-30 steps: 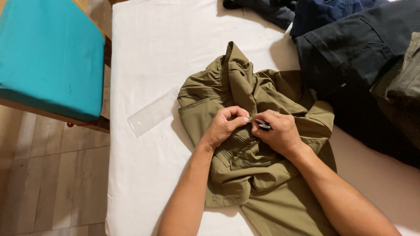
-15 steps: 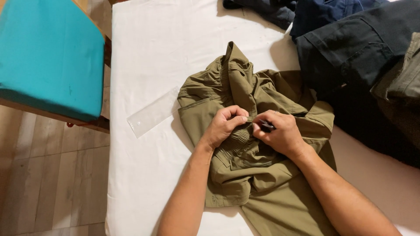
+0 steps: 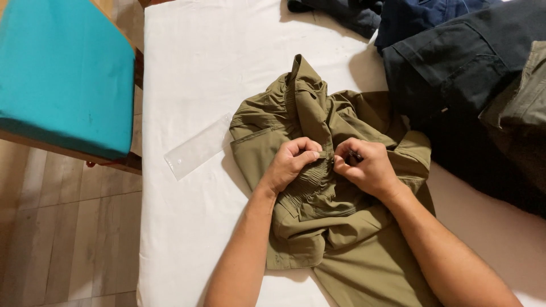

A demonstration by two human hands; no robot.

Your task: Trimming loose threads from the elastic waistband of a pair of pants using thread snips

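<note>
An olive-green garment lies crumpled on a white-covered table. My left hand pinches a fold of its fabric near the middle seam. Right beside it, my right hand grips the same fabric, with a small dark object showing between its fingers. The fingertips of both hands almost touch over the seam.
A clear plastic ruler lies on the table left of the garment. Dark navy and black clothes are piled at the upper right. A chair with a teal cushion stands at the left over a wooden floor.
Both hands stay on the garment's seam. The fingers have shifted slightly and the dark object in my right hand shows less.
</note>
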